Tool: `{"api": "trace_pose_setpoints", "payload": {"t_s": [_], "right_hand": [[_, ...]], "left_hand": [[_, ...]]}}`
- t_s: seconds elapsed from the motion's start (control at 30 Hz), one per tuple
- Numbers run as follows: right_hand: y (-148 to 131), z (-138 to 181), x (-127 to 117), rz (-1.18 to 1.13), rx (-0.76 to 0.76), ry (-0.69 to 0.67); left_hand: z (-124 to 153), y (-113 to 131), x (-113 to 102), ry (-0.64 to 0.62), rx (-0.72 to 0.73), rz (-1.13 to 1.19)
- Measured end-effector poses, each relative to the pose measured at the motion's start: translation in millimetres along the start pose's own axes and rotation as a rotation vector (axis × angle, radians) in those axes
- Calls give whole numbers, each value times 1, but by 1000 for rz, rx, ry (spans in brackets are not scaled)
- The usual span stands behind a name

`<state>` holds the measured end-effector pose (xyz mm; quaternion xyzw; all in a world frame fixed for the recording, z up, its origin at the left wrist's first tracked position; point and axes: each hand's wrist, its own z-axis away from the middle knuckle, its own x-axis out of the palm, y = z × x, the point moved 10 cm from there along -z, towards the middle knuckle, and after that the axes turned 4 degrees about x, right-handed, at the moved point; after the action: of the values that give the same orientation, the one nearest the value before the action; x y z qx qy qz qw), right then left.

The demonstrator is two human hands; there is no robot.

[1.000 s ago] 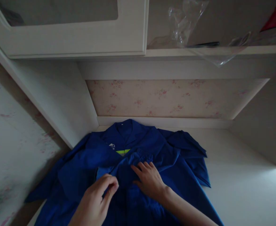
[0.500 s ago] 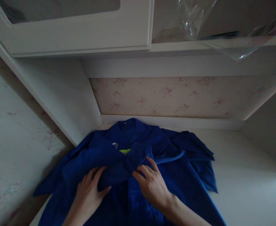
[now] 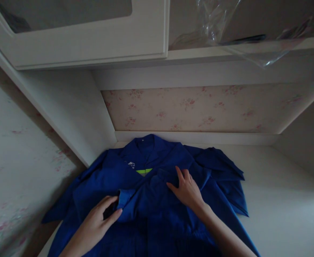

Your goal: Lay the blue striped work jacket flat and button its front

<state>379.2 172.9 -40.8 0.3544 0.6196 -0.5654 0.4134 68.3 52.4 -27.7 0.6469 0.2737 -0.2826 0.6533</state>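
Observation:
A blue work jacket lies spread on a white surface, its collar toward the back wall. A white logo and a yellow-green strip show at its chest. Across its front lies a folded piece of blue cloth; whether it is a sleeve or a separate garment I cannot tell. At its left end, my left hand has the turned edge between thumb and fingers. My right hand rests on the cloth's upper right part, thumb and fingers apart.
A white cabinet door hangs above, beside an open shelf holding a clear plastic bag. A white side panel stands at the left. Flowered wallpaper lines the back. The white tabletop extends to the right.
My right hand has let go of the gathered cloth and moved right and up. The folded cloth lies flatter and wider. My left hand has shifted slightly left and down, at the cloth's edge.

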Motion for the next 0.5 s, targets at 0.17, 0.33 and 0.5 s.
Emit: {"api": "trace_pose_setpoints", "payload": {"t_s": [0.17, 0.33, 0.5], "right_hand": [[-14, 18, 0, -217, -159, -116], [-80, 72, -48, -381, -490, 32], [-162, 139, -12, -342, -1024, -225]], "left_hand": [[-15, -33, -21, 214, -343, 426], [-57, 29, -50, 479, -299, 704], [-80, 206, 27, -65, 146, 791]]}}
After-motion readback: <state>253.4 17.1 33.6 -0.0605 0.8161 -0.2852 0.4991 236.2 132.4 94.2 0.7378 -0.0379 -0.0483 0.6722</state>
